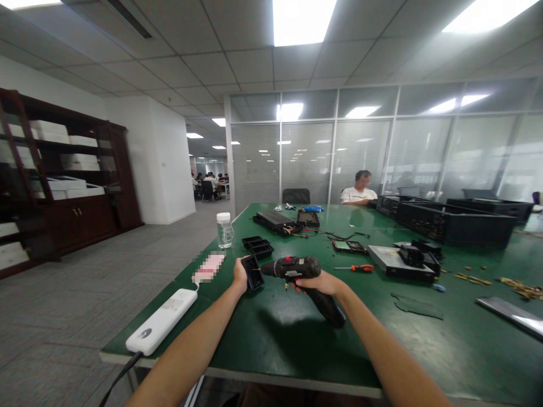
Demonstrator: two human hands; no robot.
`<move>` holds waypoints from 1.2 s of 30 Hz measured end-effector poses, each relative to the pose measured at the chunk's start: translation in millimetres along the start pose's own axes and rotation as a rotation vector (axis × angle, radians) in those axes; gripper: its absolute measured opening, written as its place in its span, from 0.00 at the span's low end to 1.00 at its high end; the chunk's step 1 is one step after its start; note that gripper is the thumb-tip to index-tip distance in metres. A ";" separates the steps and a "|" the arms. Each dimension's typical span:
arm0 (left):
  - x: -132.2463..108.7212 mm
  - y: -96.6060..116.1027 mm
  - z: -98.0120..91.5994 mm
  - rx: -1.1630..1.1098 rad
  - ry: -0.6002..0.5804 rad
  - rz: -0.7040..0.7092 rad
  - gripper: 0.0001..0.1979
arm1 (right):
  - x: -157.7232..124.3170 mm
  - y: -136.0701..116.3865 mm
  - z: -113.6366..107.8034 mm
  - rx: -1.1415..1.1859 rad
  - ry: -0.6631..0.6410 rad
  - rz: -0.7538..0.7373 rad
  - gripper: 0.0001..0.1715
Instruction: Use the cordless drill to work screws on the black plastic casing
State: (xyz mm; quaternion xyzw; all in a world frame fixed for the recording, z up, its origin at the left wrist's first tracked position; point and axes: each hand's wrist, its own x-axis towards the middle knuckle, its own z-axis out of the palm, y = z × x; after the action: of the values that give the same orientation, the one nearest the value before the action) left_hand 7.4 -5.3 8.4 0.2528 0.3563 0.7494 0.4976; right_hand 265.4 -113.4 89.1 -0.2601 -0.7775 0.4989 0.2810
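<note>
Holding drill (297, 267) with illegible label (293, 273), right fingers (304, 284) curled, left fingers (241, 272) pinching black casing (255, 278)

My left hand (240, 273) and right hand (326, 284): bare. Wrists (341, 289) bare too. Forearms (190, 345) behind them uncovered as far as visible, smooth, tapering toward the hands.

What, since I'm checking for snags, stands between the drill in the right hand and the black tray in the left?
Nothing visible: the drill in the right hand points at the black tray in the left hand; whether they touch is unclear.
</note>
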 end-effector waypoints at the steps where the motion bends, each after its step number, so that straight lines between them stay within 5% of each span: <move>1: 0.5 -0.4 -0.2 0.005 -0.004 0.008 0.15 | 0.0 0.0 0.2 -0.002 0.007 0.002 0.18; 36: -1.3 0.8 0.2 -0.021 0.014 0.015 0.12 | -0.7 0.2 0.7 0.034 -0.005 -0.004 0.15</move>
State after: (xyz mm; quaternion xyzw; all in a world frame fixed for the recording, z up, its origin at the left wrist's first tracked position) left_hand 7.5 -6.6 9.1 0.2448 0.3500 0.7586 0.4920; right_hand 265.4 -114.3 88.6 -0.2522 -0.7702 0.5122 0.2844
